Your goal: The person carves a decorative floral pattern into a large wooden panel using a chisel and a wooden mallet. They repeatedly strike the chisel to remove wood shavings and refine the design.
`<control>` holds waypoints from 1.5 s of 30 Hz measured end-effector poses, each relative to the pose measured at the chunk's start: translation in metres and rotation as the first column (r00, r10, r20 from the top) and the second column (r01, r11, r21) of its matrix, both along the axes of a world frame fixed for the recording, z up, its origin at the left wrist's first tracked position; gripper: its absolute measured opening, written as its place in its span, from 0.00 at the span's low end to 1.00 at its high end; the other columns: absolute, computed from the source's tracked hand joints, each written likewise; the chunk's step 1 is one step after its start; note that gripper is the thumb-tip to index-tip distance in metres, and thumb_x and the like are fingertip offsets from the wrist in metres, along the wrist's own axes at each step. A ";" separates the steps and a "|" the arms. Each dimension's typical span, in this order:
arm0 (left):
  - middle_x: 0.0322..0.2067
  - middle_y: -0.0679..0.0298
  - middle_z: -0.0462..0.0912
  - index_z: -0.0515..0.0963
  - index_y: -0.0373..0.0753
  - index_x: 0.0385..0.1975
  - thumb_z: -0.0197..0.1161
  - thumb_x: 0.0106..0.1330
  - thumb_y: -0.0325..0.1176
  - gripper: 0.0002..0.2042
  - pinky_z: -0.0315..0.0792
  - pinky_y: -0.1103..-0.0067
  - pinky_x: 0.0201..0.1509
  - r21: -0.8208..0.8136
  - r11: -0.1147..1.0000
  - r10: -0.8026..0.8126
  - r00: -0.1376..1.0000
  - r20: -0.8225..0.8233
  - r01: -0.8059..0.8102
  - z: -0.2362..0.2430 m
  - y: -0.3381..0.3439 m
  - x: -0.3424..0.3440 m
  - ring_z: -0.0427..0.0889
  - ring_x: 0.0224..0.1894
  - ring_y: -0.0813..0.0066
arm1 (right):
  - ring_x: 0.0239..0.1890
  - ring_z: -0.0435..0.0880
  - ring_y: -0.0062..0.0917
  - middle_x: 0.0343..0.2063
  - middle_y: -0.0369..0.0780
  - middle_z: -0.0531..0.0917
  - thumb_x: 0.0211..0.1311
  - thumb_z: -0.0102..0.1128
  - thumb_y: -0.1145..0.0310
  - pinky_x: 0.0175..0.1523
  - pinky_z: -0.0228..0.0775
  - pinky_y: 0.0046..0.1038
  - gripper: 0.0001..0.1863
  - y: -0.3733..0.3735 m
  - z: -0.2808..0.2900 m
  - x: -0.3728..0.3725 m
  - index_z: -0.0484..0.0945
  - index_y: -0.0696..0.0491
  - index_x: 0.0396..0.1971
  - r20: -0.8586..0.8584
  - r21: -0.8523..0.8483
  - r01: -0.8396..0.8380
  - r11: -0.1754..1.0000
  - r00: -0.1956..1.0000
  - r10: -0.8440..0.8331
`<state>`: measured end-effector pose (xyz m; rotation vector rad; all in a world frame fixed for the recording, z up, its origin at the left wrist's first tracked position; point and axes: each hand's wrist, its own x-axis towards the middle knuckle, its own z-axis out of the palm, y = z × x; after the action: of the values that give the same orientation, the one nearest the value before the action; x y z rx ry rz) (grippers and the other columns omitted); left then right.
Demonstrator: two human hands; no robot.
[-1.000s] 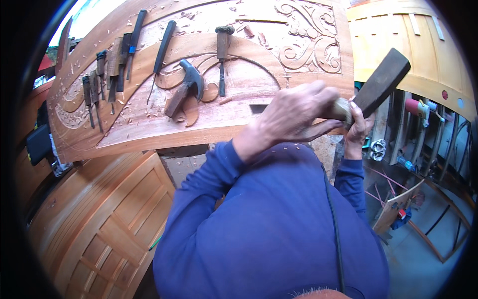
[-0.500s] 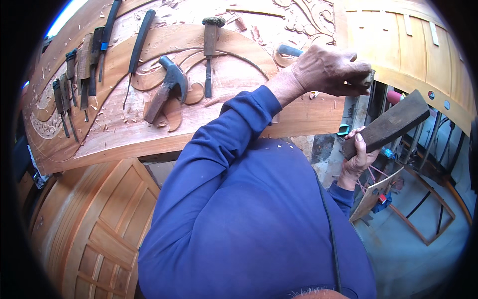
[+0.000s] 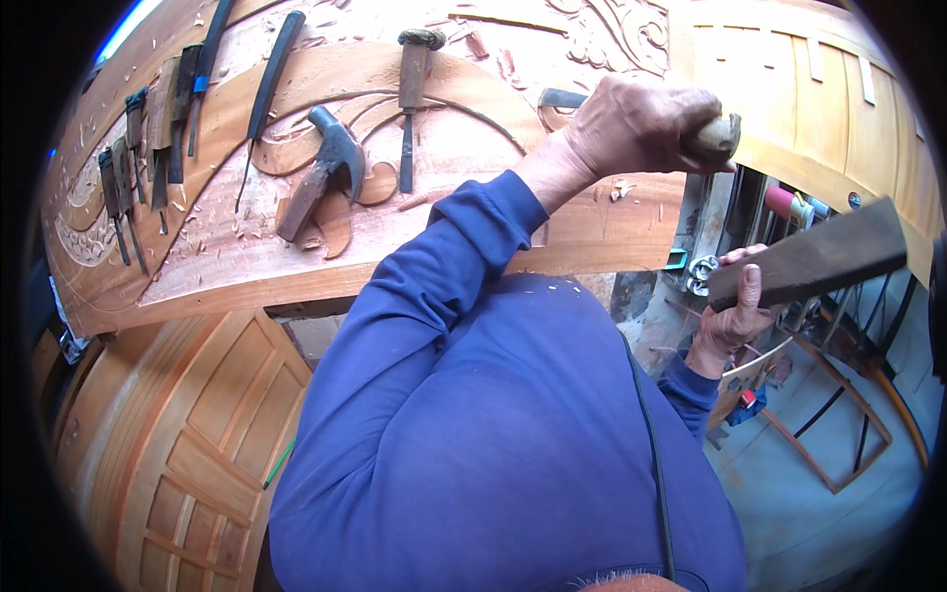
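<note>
My left hand (image 3: 641, 128) is closed around a wooden-handled chisel (image 3: 715, 138); the pale, worn end of its handle sticks out at the right. Just left of that hand lies a dark flat blade (image 3: 562, 99), partly covered, and I cannot tell whether it joins the handle. My right hand (image 3: 738, 314) grips one end of a long dark wooden block (image 3: 814, 255), thumb on top, and the block tilts up to the right. Beneath my left arm is a carved wooden panel (image 3: 592, 227). A claw hammer (image 3: 324, 178) and another chisel (image 3: 410, 109) rest on it.
Several chisels and gouges (image 3: 158, 128) lie at the panel's left among wood shavings. A panelled wooden door (image 3: 197, 464) leans at the lower left. Pale wooden panels (image 3: 789, 99) stand at the upper right. A thin wooden frame (image 3: 848, 474) lies at the lower right.
The dark block in my right hand has moved right and lies flatter. My left hand has turned and risen slightly, showing more of the handle's end. The view has shifted a little.
</note>
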<state>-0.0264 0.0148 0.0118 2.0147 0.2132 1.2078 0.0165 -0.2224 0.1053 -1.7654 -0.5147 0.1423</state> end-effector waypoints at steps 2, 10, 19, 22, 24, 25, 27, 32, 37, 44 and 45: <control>0.25 0.65 0.84 0.82 0.45 0.36 0.81 0.50 0.57 0.25 0.81 0.73 0.28 -0.012 0.997 0.083 0.994 0.066 -0.083 -0.004 0.007 0.002 0.86 0.26 0.66 | 0.38 0.82 0.29 0.36 0.42 0.79 0.59 0.67 0.72 0.47 0.78 0.34 0.24 0.005 0.009 0.018 0.73 0.60 0.54 0.125 -0.054 -0.059 0.997 0.990 0.065; 0.27 0.63 0.85 0.82 0.44 0.37 0.83 0.47 0.44 0.21 0.83 0.73 0.31 -0.040 0.991 0.132 0.987 0.092 -0.129 -0.007 0.008 0.004 0.87 0.27 0.63 | 0.41 0.83 0.31 0.33 0.43 0.83 0.62 0.60 0.69 0.56 0.76 0.35 0.09 0.030 0.117 0.098 0.79 0.60 0.35 0.148 0.436 0.151 0.887 0.960 -0.236; 0.31 0.60 0.87 0.82 0.42 0.41 0.84 0.46 0.44 0.25 0.84 0.73 0.33 -0.111 0.979 0.187 0.966 0.180 -0.169 -0.013 0.016 -0.001 0.89 0.29 0.64 | 0.41 0.81 0.19 0.47 0.36 0.82 0.58 0.70 0.81 0.53 0.77 0.25 0.44 0.018 -0.024 0.040 0.60 0.50 0.74 0.273 -0.413 -0.081 0.907 0.939 0.208; 0.30 0.59 0.87 0.83 0.43 0.43 0.84 0.46 0.43 0.25 0.84 0.74 0.34 -0.117 0.984 0.140 0.989 0.052 -0.134 -0.008 0.012 -0.004 0.89 0.29 0.63 | 0.41 0.82 0.19 0.45 0.37 0.82 0.57 0.72 0.80 0.51 0.77 0.25 0.48 0.032 -0.038 0.038 0.57 0.49 0.76 0.388 -0.346 -0.068 0.936 0.898 0.209; 0.28 0.59 0.87 0.84 0.42 0.42 0.83 0.49 0.44 0.23 0.84 0.74 0.33 -0.173 0.984 0.056 0.995 0.087 -0.040 -0.011 0.017 -0.001 0.89 0.29 0.66 | 0.42 0.82 0.19 0.44 0.37 0.82 0.56 0.73 0.80 0.50 0.77 0.25 0.51 0.039 -0.028 0.040 0.56 0.46 0.78 0.464 -0.464 -0.104 0.880 0.817 0.342; 0.28 0.59 0.87 0.84 0.41 0.42 0.83 0.50 0.45 0.23 0.83 0.75 0.32 -0.191 0.982 0.014 0.997 0.069 -0.001 -0.010 0.019 -0.001 0.89 0.28 0.67 | 0.42 0.83 0.20 0.44 0.37 0.82 0.56 0.74 0.80 0.50 0.77 0.24 0.52 0.040 -0.027 0.041 0.55 0.45 0.78 0.419 -0.458 -0.125 0.880 0.843 0.338; 0.28 0.58 0.87 0.85 0.39 0.41 0.81 0.54 0.46 0.21 0.83 0.75 0.32 -0.260 0.965 -0.053 0.993 -0.101 0.025 -0.004 0.021 0.002 0.89 0.28 0.68 | 0.42 0.83 0.20 0.43 0.37 0.82 0.56 0.75 0.80 0.49 0.78 0.24 0.52 0.037 -0.022 0.036 0.56 0.43 0.78 0.280 -0.364 -0.135 0.921 0.928 0.247; 0.20 0.60 0.83 0.84 0.44 0.34 0.79 0.53 0.47 0.16 0.81 0.72 0.28 -0.177 0.958 0.215 0.974 -0.070 -0.225 -0.010 0.021 0.030 0.87 0.23 0.64 | 0.34 0.84 0.22 0.36 0.37 0.84 0.58 0.74 0.77 0.45 0.77 0.26 0.18 0.033 -0.006 0.045 0.79 0.56 0.47 -0.041 -0.046 -0.052 0.998 0.998 0.050; 0.22 0.61 0.84 0.84 0.45 0.34 0.79 0.51 0.47 0.17 0.81 0.71 0.26 -0.110 0.967 0.232 0.972 0.019 -0.229 -0.008 0.004 0.006 0.86 0.23 0.63 | 0.36 0.85 0.24 0.38 0.42 0.84 0.58 0.71 0.79 0.45 0.80 0.29 0.17 0.035 0.027 0.053 0.79 0.62 0.47 0.124 0.003 0.018 1.000 0.992 -0.019; 0.27 0.61 0.86 0.83 0.45 0.36 0.81 0.47 0.46 0.19 0.82 0.71 0.31 -0.173 0.941 0.310 0.946 0.096 -0.291 -0.012 0.005 0.006 0.87 0.27 0.62 | 0.40 0.81 0.29 0.36 0.42 0.80 0.63 0.63 0.69 0.50 0.78 0.30 0.15 0.056 0.101 0.094 0.75 0.60 0.47 0.059 0.468 0.021 0.883 0.997 -0.055; 0.28 0.60 0.87 0.84 0.43 0.37 0.82 0.47 0.45 0.21 0.83 0.72 0.31 -0.154 0.946 0.302 0.949 0.089 -0.286 -0.013 0.005 0.005 0.88 0.27 0.62 | 0.39 0.80 0.27 0.36 0.41 0.80 0.63 0.63 0.69 0.50 0.77 0.29 0.18 0.062 0.085 0.082 0.74 0.60 0.50 0.336 0.200 0.041 0.979 0.936 -0.108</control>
<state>-0.0210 0.0195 -0.0007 1.8311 0.5456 1.4434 0.0986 -0.1600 0.1899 -1.6239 -0.6893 -0.2698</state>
